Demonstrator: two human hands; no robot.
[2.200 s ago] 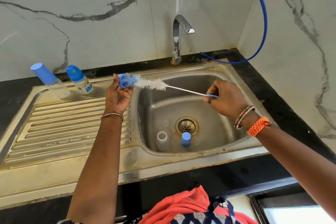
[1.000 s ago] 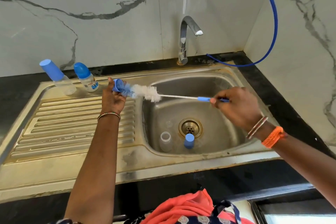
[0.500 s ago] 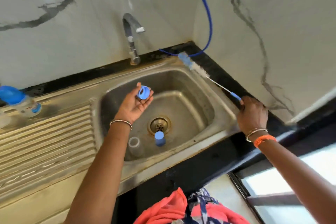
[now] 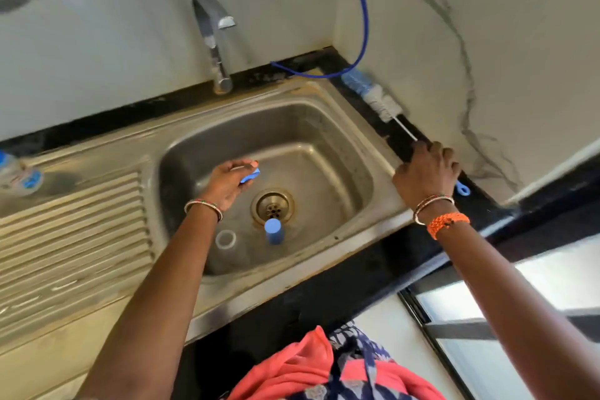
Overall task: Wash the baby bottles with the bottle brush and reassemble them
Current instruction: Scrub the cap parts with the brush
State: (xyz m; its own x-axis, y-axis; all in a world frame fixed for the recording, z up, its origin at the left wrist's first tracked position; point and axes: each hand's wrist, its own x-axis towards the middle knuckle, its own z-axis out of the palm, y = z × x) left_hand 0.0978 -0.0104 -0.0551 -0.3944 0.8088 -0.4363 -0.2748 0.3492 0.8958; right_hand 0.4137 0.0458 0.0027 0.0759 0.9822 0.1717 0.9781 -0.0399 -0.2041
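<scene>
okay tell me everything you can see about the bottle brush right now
The bottle brush is long and thin: a fuzzy bristle head, blue at the tip and white behind, on a slim white stem that ends in a blue loop handle. It lies along the black counter strip between the sink rim and the marble wall, head pointing to the back corner near the blue hose. The right hand covers its handle end, fingers curled over it; the loop pokes out past the hand.

The baby bottle [image 4: 18,177] on the drainboard carries a blue label, too blurred to read.
</scene>
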